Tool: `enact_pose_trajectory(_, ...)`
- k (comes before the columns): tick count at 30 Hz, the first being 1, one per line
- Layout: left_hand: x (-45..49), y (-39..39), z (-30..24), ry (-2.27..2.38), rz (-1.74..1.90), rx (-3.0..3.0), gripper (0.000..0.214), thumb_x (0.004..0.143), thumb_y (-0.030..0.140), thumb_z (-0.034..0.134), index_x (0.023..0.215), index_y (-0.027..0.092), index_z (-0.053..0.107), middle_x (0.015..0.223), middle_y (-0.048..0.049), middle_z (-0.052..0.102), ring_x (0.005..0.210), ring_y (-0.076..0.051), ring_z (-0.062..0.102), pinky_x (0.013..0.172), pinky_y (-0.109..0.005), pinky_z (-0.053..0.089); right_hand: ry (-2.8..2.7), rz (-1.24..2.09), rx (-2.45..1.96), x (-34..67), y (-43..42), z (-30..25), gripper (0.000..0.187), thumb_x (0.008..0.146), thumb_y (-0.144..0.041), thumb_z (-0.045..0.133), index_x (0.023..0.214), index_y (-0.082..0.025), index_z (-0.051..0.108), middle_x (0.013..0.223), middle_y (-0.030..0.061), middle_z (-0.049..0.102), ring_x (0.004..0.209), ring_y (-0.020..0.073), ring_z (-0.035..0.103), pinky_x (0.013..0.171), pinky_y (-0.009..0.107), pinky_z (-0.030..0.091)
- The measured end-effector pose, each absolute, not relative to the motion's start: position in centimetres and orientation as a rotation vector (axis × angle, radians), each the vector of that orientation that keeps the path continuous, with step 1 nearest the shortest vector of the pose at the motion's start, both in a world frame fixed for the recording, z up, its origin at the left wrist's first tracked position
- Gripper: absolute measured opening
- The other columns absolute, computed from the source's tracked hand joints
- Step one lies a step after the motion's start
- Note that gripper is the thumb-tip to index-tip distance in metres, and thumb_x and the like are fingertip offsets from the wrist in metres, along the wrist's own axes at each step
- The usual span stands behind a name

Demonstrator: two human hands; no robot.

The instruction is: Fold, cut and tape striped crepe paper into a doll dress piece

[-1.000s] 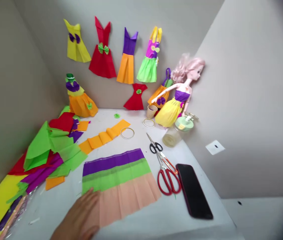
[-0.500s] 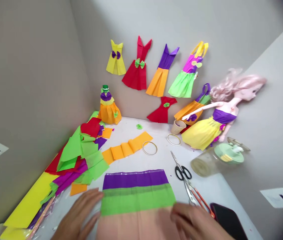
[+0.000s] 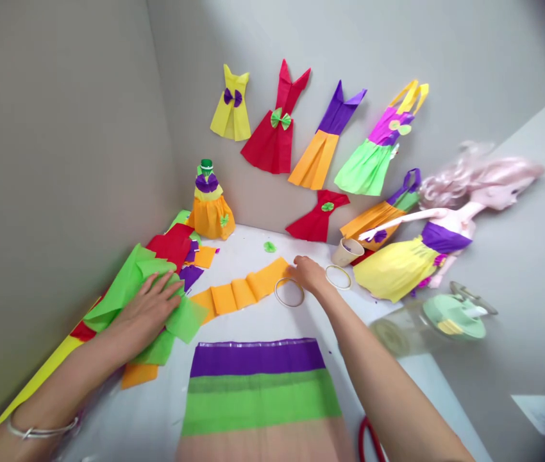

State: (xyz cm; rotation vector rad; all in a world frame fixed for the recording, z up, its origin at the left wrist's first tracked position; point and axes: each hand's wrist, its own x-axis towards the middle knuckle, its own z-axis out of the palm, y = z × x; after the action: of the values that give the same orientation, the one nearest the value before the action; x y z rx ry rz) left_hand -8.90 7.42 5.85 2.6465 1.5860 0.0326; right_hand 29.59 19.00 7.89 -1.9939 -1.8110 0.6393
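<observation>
My left hand [image 3: 152, 307] lies with spread fingers on a crumpled pile of green crepe paper [image 3: 123, 282] at the left. At the right end of a creased orange paper strip [image 3: 243, 292], the fingers of my right hand [image 3: 307, 272] are bent together at its edge; the fingertips are partly hidden. A thin bangle-like ring [image 3: 290, 304] lies just below that hand, and a second ring [image 3: 338, 268] lies to its right. In front of me is a flat panel [image 3: 260, 394] of purple, green and peach bands.
Paper dresses [image 3: 272, 144] hang on the back wall. A dressed doll [image 3: 392, 266] leans at the right beside a paper cup [image 3: 347, 252] and a clear jar with a green lid [image 3: 455, 317]. A dressed bottle [image 3: 211, 212] stands at the back left. My right forearm hides the scissors' place.
My left hand has moved from the panel's left edge up onto the green paper. My right hand has left the panel's right side and reached forward to the orange strip's far end.
</observation>
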Motion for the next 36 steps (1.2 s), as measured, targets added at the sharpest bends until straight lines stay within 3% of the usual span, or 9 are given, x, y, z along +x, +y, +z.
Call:
enact_pose_trajectory(4,-8.5,8.2,7.5,1.595,0.215,2.449,0.015,0.082,0.023,0.049,0.080,0.021,0.064,0.131,-0.0075,0.064,0.136,-0.034,0.041,0.115,-0.058,0.021,-1.646,0.760,-1.915,29.2,21.5,5.8,0.028,0.069,-0.019,0.075,0.058,-0.021,0.049,0.074,0.0028,0.060,0.087,0.0199,0.058,0.077,0.030,0.042)
enact_pose_trajectory(9,-8.2,9.5,11.0,1.840,0.539,2.253,0.018,0.089,0.034,0.047,0.096,0.023,0.060,0.119,-0.0020,0.066,0.114,-0.026,0.055,0.107,-0.044,0.038,-1.521,0.971,-1.697,29.3,22.2,6.0,0.026,0.065,-0.017,0.072,0.052,-0.020,0.050,0.053,-0.0031,0.051,0.066,0.0141,0.054,0.065,0.028,0.043)
enact_pose_trajectory(15,-8.2,13.4,15.5,2.064,0.488,2.195,0.027,0.089,0.034,0.050,0.102,0.014,0.063,0.114,-0.0103,0.063,0.125,-0.039,0.046,0.109,-0.057,0.029,-1.376,1.137,-1.304,28.6,22.0,12.2,0.023,0.063,-0.032,0.071,0.076,-0.020,0.057,0.070,-0.0037,0.061,0.068,0.0122,0.058,0.062,0.024,0.047)
enact_pose_trajectory(18,-5.6,14.9,17.3,1.856,0.569,2.231,0.048,0.083,0.039,0.062,0.123,0.013,0.057,0.136,-0.0131,0.054,0.140,-0.041,0.029,0.114,-0.055,0.022,-1.373,1.188,-1.164,27.8,21.0,16.1,0.033,0.062,-0.036,0.078,0.086,-0.020,0.061,0.076,-0.0036,0.065,0.069,0.0114,0.060,0.060,0.021,0.047)
enact_pose_trajectory(21,-0.9,15.6,18.8,1.435,0.685,2.184,0.080,0.078,0.048,0.069,0.147,0.025,0.034,0.155,-0.0088,0.037,0.141,-0.031,0.034,0.113,-0.043,0.032,-1.396,1.267,-0.972,27.0,19.4,19.3,0.041,0.062,-0.037,0.083,0.094,-0.021,0.064,0.079,-0.0031,0.067,0.069,0.0116,0.062,0.057,0.020,0.047)
enact_pose_trajectory(24,3.7,16.0,19.3,0.927,0.730,1.997,0.092,0.071,0.046,0.077,0.149,0.026,0.031,0.154,-0.0092,0.040,0.141,-0.029,0.035,0.109,-0.039,0.036,-1.406,1.291,-0.841,26.6,17.8,21.5,0.041,0.065,-0.035,0.084,0.098,-0.022,0.065,0.082,-0.0028,0.068,0.072,0.0128,0.065,0.060,0.021,0.050)
enact_pose_trajectory(26,5.5,16.3,18.7,0.792,0.643,1.854,0.079,0.071,0.044,0.077,0.141,0.025,0.045,0.142,-0.0063,0.055,0.130,-0.027,0.049,0.102,-0.035,0.042,-1.381,1.238,-0.816,27.0,16.9,22.4,0.039,0.066,-0.034,0.085,0.097,-0.022,0.066,0.085,-0.0024,0.069,0.076,0.0138,0.067,0.066,0.023,0.053)
enact_pose_trajectory(29,5.6,16.2,17.1,0.829,0.453,1.777,0.046,0.070,0.046,0.077,0.108,0.021,0.071,0.107,-0.0029,0.074,0.101,-0.026,0.066,0.086,-0.032,0.049,-1.283,1.090,-0.831,28.8,16.0,23.1,0.039,0.061,-0.032,0.087,0.093,-0.021,0.067,0.087,-0.0009,0.072,0.080,0.0156,0.069,0.074,0.026,0.056)
enact_pose_trajectory(36,0.7,13.9,14.6,0.964,0.379,1.760,0.033,0.068,0.049,0.076,0.083,0.019,0.075,0.084,-0.0004,0.073,0.076,-0.018,0.063,0.065,-0.023,0.044,-1.022,0.870,-0.910,34.2,13.5,21.5,0.038,0.056,-0.028,0.085,0.089,-0.018,0.070,0.085,0.0019,0.074,0.074,0.0167,0.070,0.068,0.027,0.059)
